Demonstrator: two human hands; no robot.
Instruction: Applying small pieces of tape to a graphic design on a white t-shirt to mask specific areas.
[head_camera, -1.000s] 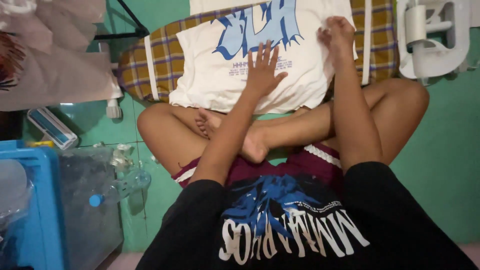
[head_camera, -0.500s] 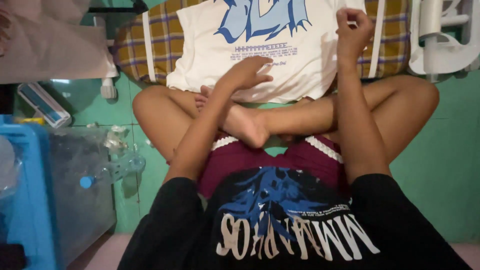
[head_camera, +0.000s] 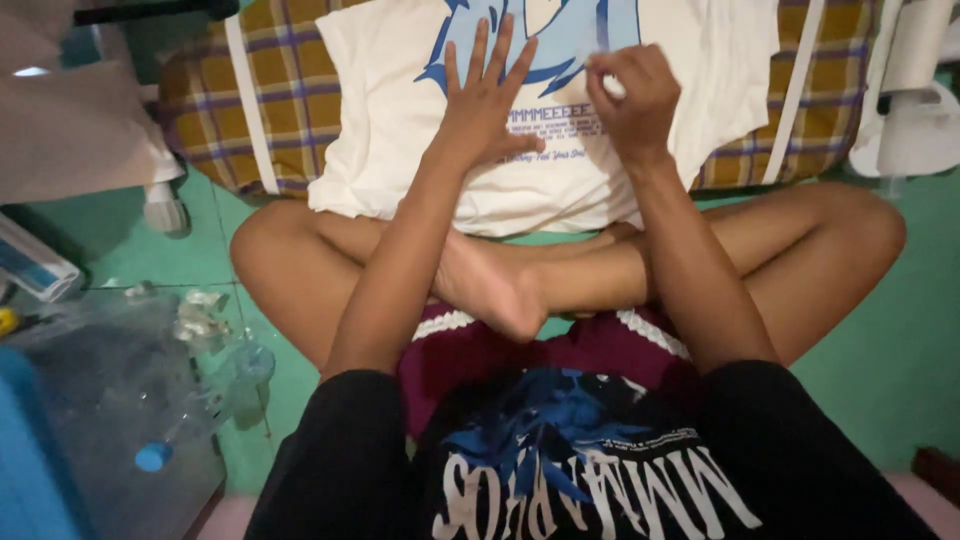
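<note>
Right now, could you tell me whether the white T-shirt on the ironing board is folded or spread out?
Spread out. The white T-shirt lies flat, print up, on the checked board, left hand pressed flat on it.

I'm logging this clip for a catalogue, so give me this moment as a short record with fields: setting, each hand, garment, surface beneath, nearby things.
setting: person sitting cross-legged on a green floor
left hand: flat, fingers spread, pressing on the white T-shirt
right hand: closed, pinching a bit of the shirt's fabric
garment: white, blue graphic print, spread out flat
surface beneath: plaid padded board, yellow and brown
nearby things: clear plastic bottle with blue cap at left; white appliance at right
</note>
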